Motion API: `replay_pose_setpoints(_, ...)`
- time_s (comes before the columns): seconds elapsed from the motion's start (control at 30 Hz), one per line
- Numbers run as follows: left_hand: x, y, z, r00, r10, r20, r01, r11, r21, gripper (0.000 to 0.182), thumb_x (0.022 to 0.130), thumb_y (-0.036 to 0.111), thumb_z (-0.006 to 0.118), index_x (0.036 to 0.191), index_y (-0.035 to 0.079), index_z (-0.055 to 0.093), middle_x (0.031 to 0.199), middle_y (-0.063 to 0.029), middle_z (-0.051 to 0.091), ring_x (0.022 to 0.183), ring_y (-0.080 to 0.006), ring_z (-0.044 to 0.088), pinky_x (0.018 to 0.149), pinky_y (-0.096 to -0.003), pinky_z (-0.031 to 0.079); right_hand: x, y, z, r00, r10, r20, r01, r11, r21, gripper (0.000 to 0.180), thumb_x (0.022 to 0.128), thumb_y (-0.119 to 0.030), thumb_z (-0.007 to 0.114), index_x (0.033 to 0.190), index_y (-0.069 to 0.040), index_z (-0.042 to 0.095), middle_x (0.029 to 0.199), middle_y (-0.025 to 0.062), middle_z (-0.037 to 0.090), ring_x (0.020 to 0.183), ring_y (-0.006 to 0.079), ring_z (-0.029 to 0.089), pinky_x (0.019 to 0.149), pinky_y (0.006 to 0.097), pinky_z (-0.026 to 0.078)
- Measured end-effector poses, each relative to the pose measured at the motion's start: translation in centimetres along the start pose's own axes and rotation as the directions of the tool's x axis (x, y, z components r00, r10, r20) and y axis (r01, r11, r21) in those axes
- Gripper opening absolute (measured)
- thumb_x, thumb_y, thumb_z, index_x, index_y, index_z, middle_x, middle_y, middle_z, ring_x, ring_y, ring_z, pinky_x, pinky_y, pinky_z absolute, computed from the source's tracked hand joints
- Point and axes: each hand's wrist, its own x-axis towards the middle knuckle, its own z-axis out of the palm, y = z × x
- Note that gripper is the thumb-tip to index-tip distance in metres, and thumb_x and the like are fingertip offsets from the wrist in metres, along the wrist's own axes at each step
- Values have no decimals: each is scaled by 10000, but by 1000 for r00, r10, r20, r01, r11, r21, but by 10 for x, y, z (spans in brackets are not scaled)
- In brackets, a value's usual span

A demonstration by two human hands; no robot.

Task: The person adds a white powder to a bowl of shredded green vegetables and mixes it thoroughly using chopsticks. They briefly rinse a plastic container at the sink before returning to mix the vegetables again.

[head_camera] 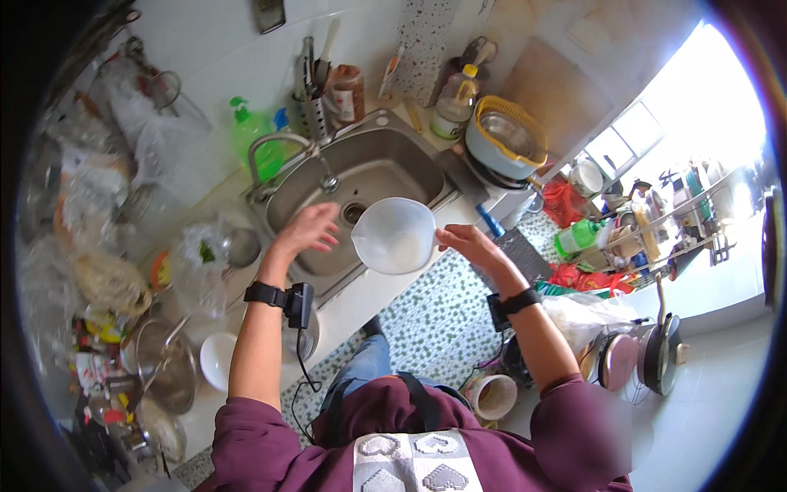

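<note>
My right hand (467,243) grips the handle of a translucent white plastic jug (393,237), held above the near edge of the sink. A pale substance lies in the bottom of the jug; what it is cannot be told. To the left of the jug, my left hand (312,230) is held over the sink with its fingers apart and nothing in it. Beneath both is the stainless steel sink (393,150), with its drain (353,212) showing between hand and jug. A curved faucet (273,138) stands at the sink's back left.
Behind the sink stand a green pump bottle (261,147), a utensil holder (312,117) and a yellow-capped bottle (455,101). Right of it are stacked basins (501,144). At left are a metal bowl (243,246), a white bowl (218,361) and a large steel pan (166,369).
</note>
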Motion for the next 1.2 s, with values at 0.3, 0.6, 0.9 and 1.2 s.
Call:
replay_pose_setpoints(0.3,143,-61,-110,725,337,-601,267,667,695,490,884,40,515,1357,-57,430,1418,-278,389,1287,-413,415,1058,-471,385,168,40,26,970,-173,-169,69,867,-494,407,922,-415,568,894,-28,693,808,201,668,772,373,647,711,424,492)
replay_pose_setpoints(0.6,152,-55,-125,826,-22,-564,436,660,612,290,873,60,503,1120,-71,581,1262,-246,544,1195,-392,506,976,-444,449,272,90,109,987,-119,110,155,892,-425,338,936,-323,503,858,-33,658,832,161,681,793,328,659,730,412,521)
replay_pose_setpoints(0.9,117,-107,-68,794,208,-571,453,424,784,517,893,-2,449,1406,-19,383,1520,-186,293,1378,-321,337,1097,-402,347,282,83,155,923,215,318,-339,847,409,319,942,-278,495,936,17,617,788,132,648,688,227,661,622,344,538)
replay_pose_setpoints(1.2,114,-106,-53,805,-164,-570,548,570,612,655,868,-4,448,1485,-9,228,1596,-159,63,1461,-301,159,1166,-402,235,291,108,153,989,46,138,-36,996,-76,293,795,-247,644,1038,-84,627,855,164,679,749,343,665,640,451,525)
